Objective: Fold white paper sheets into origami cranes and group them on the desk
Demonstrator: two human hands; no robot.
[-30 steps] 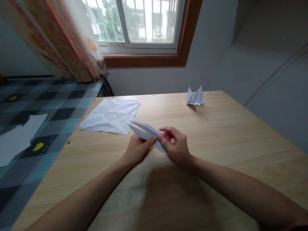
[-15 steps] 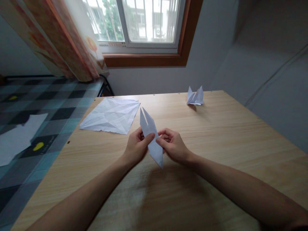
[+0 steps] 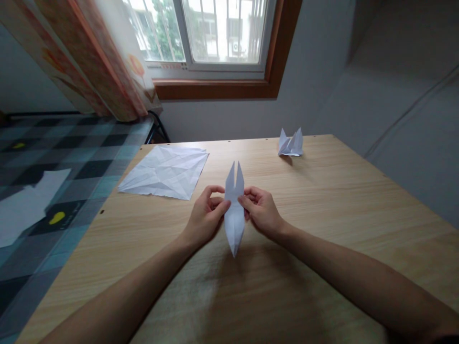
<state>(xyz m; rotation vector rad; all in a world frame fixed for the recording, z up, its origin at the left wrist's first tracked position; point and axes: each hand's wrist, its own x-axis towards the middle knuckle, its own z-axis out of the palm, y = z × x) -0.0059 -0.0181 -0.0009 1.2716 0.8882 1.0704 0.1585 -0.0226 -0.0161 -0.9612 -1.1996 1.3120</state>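
Observation:
Between my two hands is a piece of folded white paper point(image 3: 234, 222), long and narrow, held above the table. Two thin points with a slit between them rise at its far end, and a single point faces me at the near end. My left hand point(image 3: 208, 212) pinches its left edge, thumb on top. On the right edge, my right hand point(image 3: 261, 209) grips it the same way, fingers curled behind. The fingertips under the paper are hidden.
A creased white paper sheet point(image 3: 167, 172) lies at the table's back left. Another folded paper piece point(image 3: 291, 143) with upright points stands at the back right. Left of the wooden table point(image 3: 340, 205), white paper point(image 3: 28, 205) rests on a checked cloth point(image 3: 103, 141). A window point(image 3: 222, 33) is beyond.
The folded paper has turned from a leftward slant to nearly straight, its far points swinging right. My right hand has shifted slightly up along its edge.

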